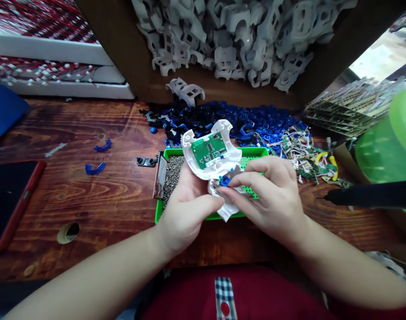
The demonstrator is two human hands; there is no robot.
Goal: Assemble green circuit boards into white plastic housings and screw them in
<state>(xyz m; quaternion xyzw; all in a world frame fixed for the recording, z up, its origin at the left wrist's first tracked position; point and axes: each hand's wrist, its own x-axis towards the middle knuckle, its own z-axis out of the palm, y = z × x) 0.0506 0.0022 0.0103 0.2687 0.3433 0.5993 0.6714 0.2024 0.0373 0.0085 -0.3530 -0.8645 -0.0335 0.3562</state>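
Note:
My left hand [189,204] is closed around a white plastic housing [198,166] with a green circuit board [208,150] set into it. Below the board, a second white shell part [228,209] hangs against the first, and my left thumb presses on it. Between thumb and forefinger, my right hand [269,191] pinches a small round blue plastic part [224,181] at the shell. Both hands are above a green tray [216,216], whose left side holds many small metal screws [173,175].
Blue and black plastic parts [269,122] lie heaped behind the tray, before a box of white shells [229,44]. Wired boards [294,146] and yellow-handled pliers [332,166] are at right, near a dark pointed tool [369,194]. A phone [13,195] rests at left.

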